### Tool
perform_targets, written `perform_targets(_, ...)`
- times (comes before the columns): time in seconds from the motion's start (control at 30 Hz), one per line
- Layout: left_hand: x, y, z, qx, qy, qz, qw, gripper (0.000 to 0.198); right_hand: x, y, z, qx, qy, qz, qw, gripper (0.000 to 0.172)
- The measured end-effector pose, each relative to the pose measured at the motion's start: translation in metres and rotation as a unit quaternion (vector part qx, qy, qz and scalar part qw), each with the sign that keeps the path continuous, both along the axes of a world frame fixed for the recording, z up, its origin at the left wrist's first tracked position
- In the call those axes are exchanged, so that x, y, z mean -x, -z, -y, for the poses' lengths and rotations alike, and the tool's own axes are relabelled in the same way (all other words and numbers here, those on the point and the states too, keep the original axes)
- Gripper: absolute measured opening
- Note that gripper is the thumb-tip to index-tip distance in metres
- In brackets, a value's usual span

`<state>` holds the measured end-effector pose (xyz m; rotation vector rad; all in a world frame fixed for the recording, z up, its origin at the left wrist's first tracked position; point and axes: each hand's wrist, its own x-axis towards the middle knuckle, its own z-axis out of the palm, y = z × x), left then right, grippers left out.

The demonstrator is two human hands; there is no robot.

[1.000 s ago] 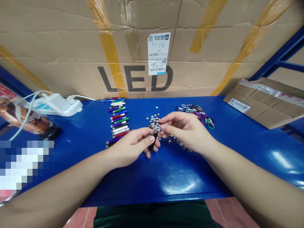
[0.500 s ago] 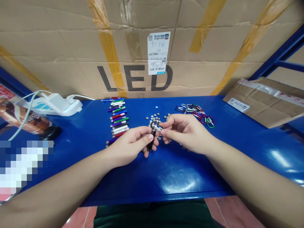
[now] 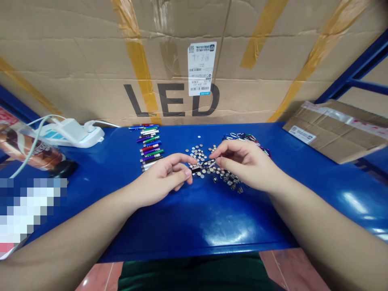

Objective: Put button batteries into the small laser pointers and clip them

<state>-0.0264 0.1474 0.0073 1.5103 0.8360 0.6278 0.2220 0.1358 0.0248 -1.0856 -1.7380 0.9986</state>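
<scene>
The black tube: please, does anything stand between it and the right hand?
Only the clip lies between: it reaches from the end of the black tube, held in the left hand, to the right hand, which pinches it. Nothing else visible is in the way; the round discs lie on the table.

The left hand [image 3: 166, 176] curls, forefinger [image 3: 182, 158] stretched above its thumb [image 3: 181, 175], other fingers [image 3: 178, 167] tucked in behind; across from those fingertips, near but apart, the right hand [image 3: 247, 163] pinches with thumb and forefinger, both forearms [image 3: 100, 220] slanting in from behind the fingers
</scene>
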Motion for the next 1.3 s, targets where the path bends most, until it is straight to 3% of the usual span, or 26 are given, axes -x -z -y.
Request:
perform_targets(0.13, 0.001, -0.003, 0.003, -0.015, 0.013, -0.034, 0.999, 0.035, -0.023, -0.012, -0.004, -0.039, 0.089, 0.016, 0.995, 0.007)
perform_targets(0.3, 0.002, -0.006, 0.003, -0.033, 0.034, -0.068, 0.997, 0.024, -0.065, -0.028, -0.008, 0.039, 0.240, -0.067, 0.968, 0.008)
perform_targets(0.4, 0.002, -0.006, 0.003, -0.036, 0.049, -0.084, 0.995, 0.019, -0.083, -0.030, -0.012, 0.050, 0.292, -0.026, 0.955, 0.011)
perform_targets(0.67, 0.004, -0.005, 0.003, -0.052, 0.067, -0.100, 0.991, 0.017, -0.091, -0.008, -0.030, 0.075, 0.258, 0.140, 0.953, 0.018)
perform_targets(0.83, 0.005, -0.004, 0.002, -0.051, 0.077, -0.100, 0.991, 0.018, -0.087, 0.002, -0.038, 0.141, 0.159, 0.171, 0.962, 0.012)
perform_targets(0.97, 0.007, -0.004, 0.003, -0.052, 0.082, -0.101, 0.990, 0.017, -0.095, 0.003, -0.037, 0.146, 0.120, 0.215, 0.958, 0.019)
perform_targets(1.07, 0.008, -0.006, 0.002, -0.051, 0.084, -0.112, 0.989, 0.017, -0.112, -0.002, -0.035, 0.134, 0.148, 0.269, 0.942, 0.019)
perform_targets(1.2, 0.009, -0.008, 0.001, -0.058, 0.085, -0.120, 0.987, 0.017, -0.137, -0.012, -0.034, 0.128, 0.276, 0.366, 0.880, 0.015)
perform_targets(1.3, 0.010, -0.008, 0.001, -0.068, 0.088, -0.122, 0.986, 0.017, -0.150, -0.010, -0.038, 0.139, 0.319, 0.389, 0.853, 0.019)
